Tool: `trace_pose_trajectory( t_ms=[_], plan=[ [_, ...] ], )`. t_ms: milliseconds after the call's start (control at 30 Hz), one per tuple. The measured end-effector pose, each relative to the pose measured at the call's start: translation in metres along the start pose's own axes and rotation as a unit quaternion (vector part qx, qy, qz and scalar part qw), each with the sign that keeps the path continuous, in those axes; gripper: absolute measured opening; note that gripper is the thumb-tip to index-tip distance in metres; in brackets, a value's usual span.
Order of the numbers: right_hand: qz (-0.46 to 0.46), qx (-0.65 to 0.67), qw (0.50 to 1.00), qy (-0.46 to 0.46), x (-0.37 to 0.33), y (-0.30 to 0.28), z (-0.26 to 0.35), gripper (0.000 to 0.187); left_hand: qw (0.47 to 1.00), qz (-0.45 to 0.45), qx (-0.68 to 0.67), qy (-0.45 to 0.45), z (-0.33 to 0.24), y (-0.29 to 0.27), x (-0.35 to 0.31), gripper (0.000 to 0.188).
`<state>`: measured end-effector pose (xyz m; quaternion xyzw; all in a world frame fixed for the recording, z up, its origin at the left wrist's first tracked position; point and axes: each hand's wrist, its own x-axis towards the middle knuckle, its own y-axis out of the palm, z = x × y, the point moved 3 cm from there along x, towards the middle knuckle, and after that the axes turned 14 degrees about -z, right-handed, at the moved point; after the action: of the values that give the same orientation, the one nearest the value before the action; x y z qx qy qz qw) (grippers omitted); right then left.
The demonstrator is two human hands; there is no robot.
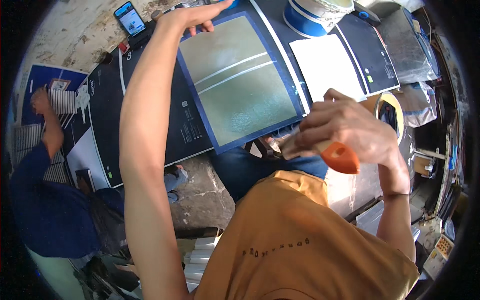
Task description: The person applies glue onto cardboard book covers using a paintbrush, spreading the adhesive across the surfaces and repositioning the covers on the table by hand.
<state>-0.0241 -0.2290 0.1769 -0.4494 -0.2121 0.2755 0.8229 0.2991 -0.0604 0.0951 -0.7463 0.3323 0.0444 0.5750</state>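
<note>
My right hand [352, 127] is closed around a flat brush with an orange handle [340, 157]. Its bristle end points left, just past the near edge of the table, and looks blurred. Stretched far across the table, my left hand [197, 19] is open at the far left corner of a grey-green sheet with a blue border [220, 55]; whether it touches the sheet I cannot tell. Two white strips [232, 70] cross that sheet's middle. Toward its near right part a wet, shiny patch [255, 112] shows.
Right of the bordered sheet lies white paper [325, 67], with a white-and-blue bucket [315, 17] behind. A phone [130, 20] stands at the far left. Another person's hand [41, 101] is beside striped stacks [62, 101]. A yellow-rimmed container [397, 112] stands right of my hand.
</note>
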Motion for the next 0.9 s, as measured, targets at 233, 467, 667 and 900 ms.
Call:
trace_pose_trajectory(
  t_ms=[233,467,667,900],
  plan=[
    [-0.146,-0.086,0.985,-0.033,0.024,0.008,-0.052,0.038,0.996,-0.071,-0.008,0.046,0.009,0.011,0.023,0.106],
    [-0.045,-0.045,0.997,0.039,-0.023,-0.018,-0.022,0.031,0.997,-0.081,-0.001,0.006,0.002,0.006,0.012,0.109],
    [-0.115,-0.087,0.989,0.04,-0.026,-0.004,-0.027,0.031,0.995,-0.085,0.0,-0.049,0.009,0.013,0.026,0.108],
    [-0.313,0.045,0.946,0.071,-0.055,-0.04,-0.022,0.014,0.954,-0.277,-0.058,0.095,0.039,0.026,-0.018,0.084]
  ],
)
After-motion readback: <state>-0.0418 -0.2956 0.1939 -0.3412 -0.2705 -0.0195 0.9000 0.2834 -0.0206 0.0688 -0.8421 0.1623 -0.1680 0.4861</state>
